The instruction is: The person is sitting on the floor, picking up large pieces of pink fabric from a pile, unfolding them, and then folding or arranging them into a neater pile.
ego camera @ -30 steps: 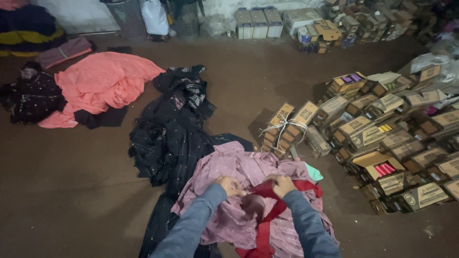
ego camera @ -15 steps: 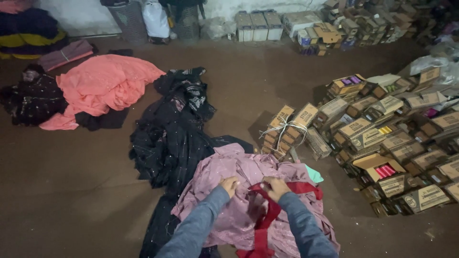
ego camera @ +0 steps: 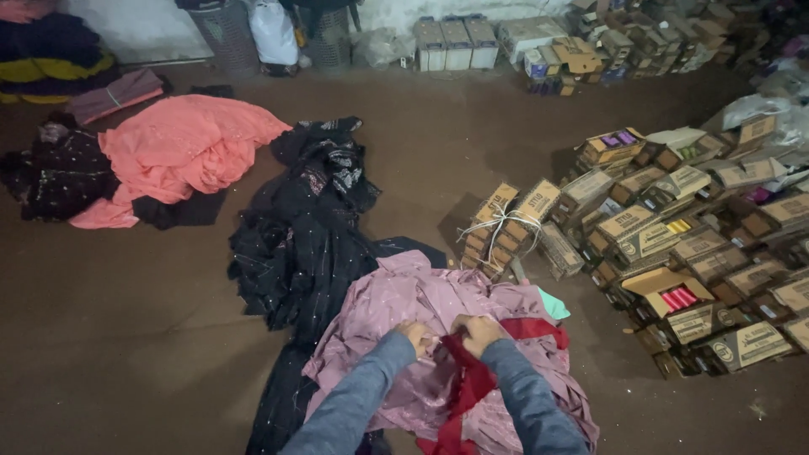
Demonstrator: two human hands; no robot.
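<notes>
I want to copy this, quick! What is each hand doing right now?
Left hand: closed, gripping the red cloth over the pink garment.
Right hand: closed, gripping the same red cloth.

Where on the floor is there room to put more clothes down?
Biggest bare patch: the brown floor at lower left, between the coral garment and the black garment. Another lies between the black garment, the tied bundle of boxes and the far wall. The right side is crowded with cardboard boxes. Both hands, left hand and right hand, grip red cloth over the pink garment.
</notes>
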